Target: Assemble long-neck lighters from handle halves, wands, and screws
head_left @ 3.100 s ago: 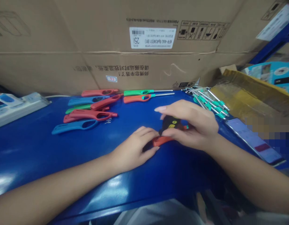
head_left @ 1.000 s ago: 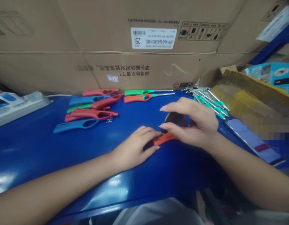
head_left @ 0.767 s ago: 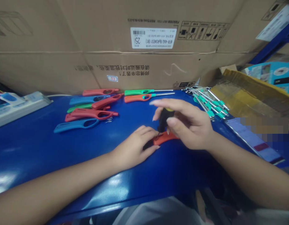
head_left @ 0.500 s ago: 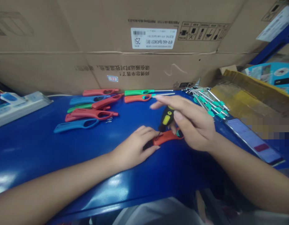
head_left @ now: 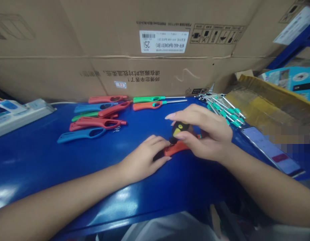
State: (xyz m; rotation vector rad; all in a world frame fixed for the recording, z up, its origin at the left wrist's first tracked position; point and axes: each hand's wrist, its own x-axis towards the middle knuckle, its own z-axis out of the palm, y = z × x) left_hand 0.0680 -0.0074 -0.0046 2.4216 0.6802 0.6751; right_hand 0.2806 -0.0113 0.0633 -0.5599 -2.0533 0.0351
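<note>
An orange gas lighter handle (head_left: 178, 148) lies on the blue table in front of me. My left hand (head_left: 144, 159) is closed on its left end, with thumb and fingers on either side. In my right hand (head_left: 208, 135) is a short black and yellow screwdriver (head_left: 179, 129), gripped between thumb and fingers. Its shaft points down at the left end of the orange handle; the very tip is hard to make out. My right hand hides the far end of that handle, where a bit of green shows.
Red, blue and green lighter handles (head_left: 81, 134) lie at the left. Behind, a green lighter (head_left: 147, 99) and an orange lighter (head_left: 147, 105) have metal rods. Metal rods with green parts (head_left: 227, 112), a phone (head_left: 270, 150) and a power strip (head_left: 24, 113) flank them. A cardboard box (head_left: 107, 40) stands behind.
My right hand has turned and come lower around the screwdriver, whose handle now sits lower and is more covered. The left hand and the orange handle have stayed put.
</note>
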